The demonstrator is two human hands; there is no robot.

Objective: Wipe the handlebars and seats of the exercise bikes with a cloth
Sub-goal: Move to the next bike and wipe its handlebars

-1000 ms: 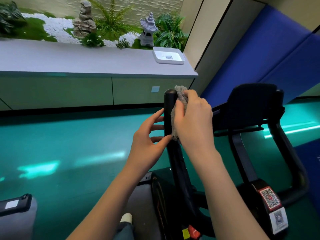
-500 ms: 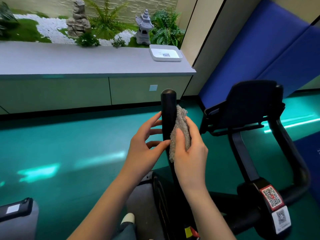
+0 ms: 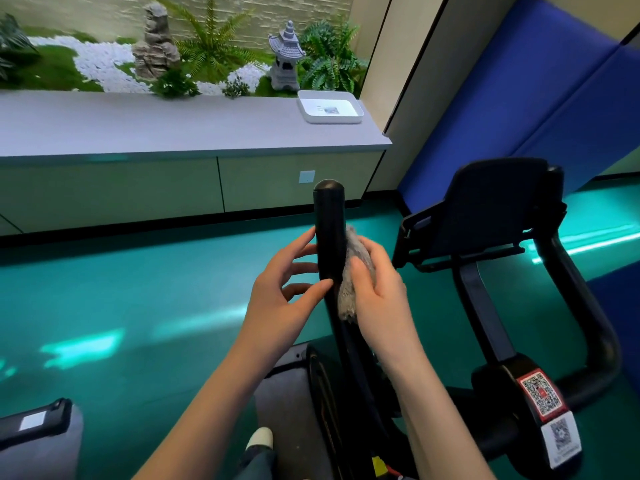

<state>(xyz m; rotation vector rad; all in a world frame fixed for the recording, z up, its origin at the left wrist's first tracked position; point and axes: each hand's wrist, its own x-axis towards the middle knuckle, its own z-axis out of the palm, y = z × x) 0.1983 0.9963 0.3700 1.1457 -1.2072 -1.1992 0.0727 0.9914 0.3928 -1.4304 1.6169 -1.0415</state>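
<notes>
A black upright handlebar [image 3: 328, 216] of the exercise bike rises in the middle of the view. My right hand [image 3: 379, 289] grips a grey fluffy cloth [image 3: 348, 299] and presses it against the bar's right side. My left hand [image 3: 284, 289] touches the bar's left side with thumb and loosely spread fingers. To the right stands the bike's black console holder [image 3: 491, 206], with the curved right handlebar [image 3: 588, 306] below it.
A grey cabinet counter [image 3: 173, 129] runs along the back with a white tray [image 3: 330, 107] and a plant display behind it. Blue wall padding [image 3: 536, 98] is at the right. The floor [image 3: 121, 289] is teal. Another machine's edge [image 3: 34, 424] shows at bottom left.
My right hand has slid the cloth down the bar from near its top to the middle. My left hand stays on the bar's left side.
</notes>
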